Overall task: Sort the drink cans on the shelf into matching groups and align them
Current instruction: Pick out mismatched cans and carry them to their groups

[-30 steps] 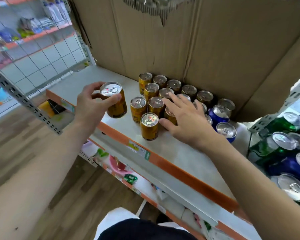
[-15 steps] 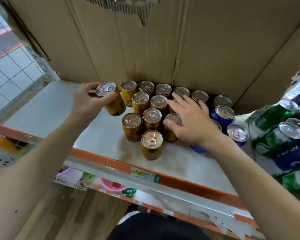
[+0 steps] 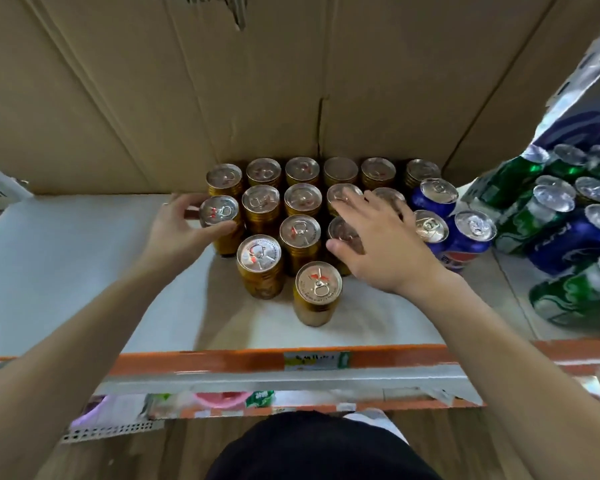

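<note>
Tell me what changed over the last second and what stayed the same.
The left hand carried its gold can rightward, from apart at the left into the left end of the second row, and still grips it. The right hand stayed spread over the right side of the other gold cans. The blue cans did not move.

Pretty bright, soft light from above, so the gold cans (image 3: 261, 202) only throw faint shadows on the white shelf (image 3: 66, 271), darker back by the cardboard (image 3: 291, 81). Small glints on top of them. Fisheye bends things: the green and blue cans (image 3: 551, 233) right of the gold ones stretch and smear. Below them, the orange shelf edge (image 3: 222, 362) is blurry.
</note>
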`<state>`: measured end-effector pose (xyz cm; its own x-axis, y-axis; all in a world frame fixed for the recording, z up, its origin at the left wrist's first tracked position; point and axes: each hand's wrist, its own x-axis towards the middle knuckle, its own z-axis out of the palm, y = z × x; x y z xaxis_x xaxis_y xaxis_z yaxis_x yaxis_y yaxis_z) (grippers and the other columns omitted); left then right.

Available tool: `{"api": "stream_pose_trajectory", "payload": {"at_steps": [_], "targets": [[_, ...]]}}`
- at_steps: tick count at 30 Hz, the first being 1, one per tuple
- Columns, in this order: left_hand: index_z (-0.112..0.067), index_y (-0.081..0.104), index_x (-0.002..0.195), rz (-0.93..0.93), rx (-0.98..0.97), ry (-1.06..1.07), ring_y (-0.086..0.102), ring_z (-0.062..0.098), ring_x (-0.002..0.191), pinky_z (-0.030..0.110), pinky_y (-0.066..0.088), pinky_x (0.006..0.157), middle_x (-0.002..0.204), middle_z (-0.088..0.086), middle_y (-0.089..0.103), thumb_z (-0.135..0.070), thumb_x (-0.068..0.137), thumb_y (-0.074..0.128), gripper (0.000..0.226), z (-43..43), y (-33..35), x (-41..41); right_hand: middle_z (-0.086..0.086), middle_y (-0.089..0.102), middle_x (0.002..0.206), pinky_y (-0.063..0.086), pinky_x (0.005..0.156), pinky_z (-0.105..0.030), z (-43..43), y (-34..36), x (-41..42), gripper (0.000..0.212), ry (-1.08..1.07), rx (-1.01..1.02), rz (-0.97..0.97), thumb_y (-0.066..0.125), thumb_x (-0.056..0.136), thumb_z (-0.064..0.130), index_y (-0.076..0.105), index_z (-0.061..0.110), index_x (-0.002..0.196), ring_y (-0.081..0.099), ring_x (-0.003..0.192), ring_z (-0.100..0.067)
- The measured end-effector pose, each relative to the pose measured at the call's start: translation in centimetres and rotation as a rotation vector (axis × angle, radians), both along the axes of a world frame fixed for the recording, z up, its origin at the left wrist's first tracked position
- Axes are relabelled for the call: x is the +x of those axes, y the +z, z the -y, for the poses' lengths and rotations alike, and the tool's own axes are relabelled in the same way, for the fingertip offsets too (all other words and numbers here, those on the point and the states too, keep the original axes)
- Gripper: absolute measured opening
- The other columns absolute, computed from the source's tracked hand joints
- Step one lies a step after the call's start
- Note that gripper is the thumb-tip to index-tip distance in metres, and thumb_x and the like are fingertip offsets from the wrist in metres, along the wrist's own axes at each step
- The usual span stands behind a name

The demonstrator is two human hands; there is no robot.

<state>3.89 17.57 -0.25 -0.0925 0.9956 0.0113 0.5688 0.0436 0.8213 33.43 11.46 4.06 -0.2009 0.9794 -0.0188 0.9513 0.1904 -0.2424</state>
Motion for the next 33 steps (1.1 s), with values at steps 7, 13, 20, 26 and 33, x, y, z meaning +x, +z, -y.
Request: {"api": "stream_pose_trajectory", "payload": {"at_steps": [7,13,20,26,33], "targets": [[-0.023,0.056,0.119,0.036,0.068,-0.044,0.059,0.017,0.109,0.041,0.052,0.090,0.114,-0.001,0.061,-0.058,0.076,0.072,0.058,0.0,3.1,2.1,0.010,0.014,0.164,0.003,0.122,-0.051,2.0,0.8,3.7,0.063,-0.198,0.056,-0.026,0.046,0.097,0.054,0.026,0.034,0.153,0.007,0.152,-0.016],[-0.021,0.053,0.123,-0.081,0.297,-0.366,0.052,0.013,0.109,0.021,0.045,0.085,0.120,-0.001,0.055,-0.040,0.085,0.074,0.047,0.9,7.7,11.7,0.008,0.026,0.161,0.012,0.120,-0.050,3.6,2.0,8.3,0.067,-0.382,0.126,-0.085,0.056,0.092,0.051,0.031,0.032,0.152,0.018,0.149,-0.019],[-0.025,0.045,0.140,-0.360,0.110,-0.727,0.050,0.017,0.125,0.043,0.045,0.104,0.139,-0.002,0.053,-0.064,0.073,0.073,0.082,1.3,6.4,21.9,0.007,0.017,0.164,0.022,0.117,-0.052,4.3,1.1,12.6,0.104,-0.479,-0.042,-0.079,0.066,0.084,0.048,-0.008,0.035,0.155,0.012,0.151,-0.021],[-0.025,0.056,0.119,-0.606,0.160,-0.772,0.049,0.029,0.121,0.047,0.037,0.105,0.121,0.002,0.061,-0.070,0.065,0.067,0.071,1.6,3.9,25.2,-0.005,0.057,0.137,0.044,0.093,-0.029,4.5,-0.8,13.1,0.096,-0.541,-0.107,-0.386,0.074,0.084,0.031,0.011,0.024,0.156,0.058,0.118,-0.026],[-0.024,0.065,0.099,-0.509,0.207,-0.729,0.058,0.023,0.103,0.039,0.043,0.090,0.101,-0.001,0.068,-0.069,0.060,0.072,0.060,2.1,5.0,24.0,-0.003,0.068,0.117,0.041,0.083,-0.020,5.5,-0.7,12.8,0.066,-0.620,0.045,-0.535,0.080,0.080,0.019,0.047,0.015,0.137,0.062,0.108,-0.017]]}}
